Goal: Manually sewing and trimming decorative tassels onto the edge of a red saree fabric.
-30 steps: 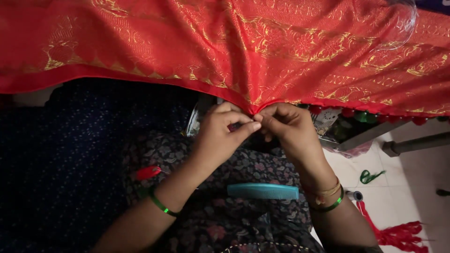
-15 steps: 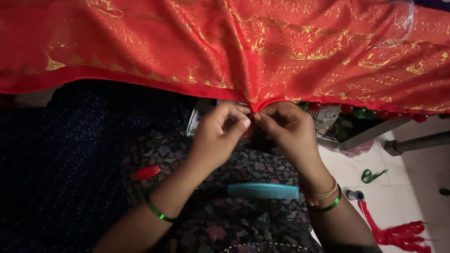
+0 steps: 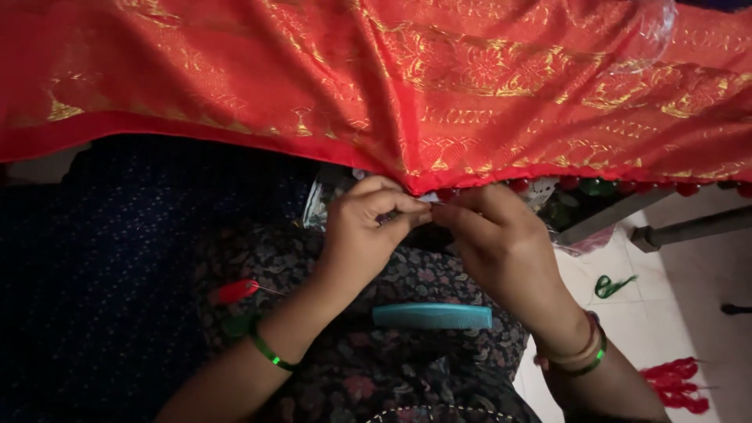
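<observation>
Red cloth (image 3: 439, 86), gold-woven and glossy, hangs creased. Left hand (image 3: 364, 235) and right hand (image 3: 501, 243) have their fingers pinched together on its beaded hem.

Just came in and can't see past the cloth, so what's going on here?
A person pinches the lower edge of a red cloth with gold patterns between both hands: left hand and right hand meet fingertip to fingertip at the hem. A teal comb lies on the lap below. Red tassels lie on the floor at right.

Comb (image 3: 432, 316) on lap, below hands (image 3: 368, 235) at cloth (image 3: 407, 86) edge
</observation>
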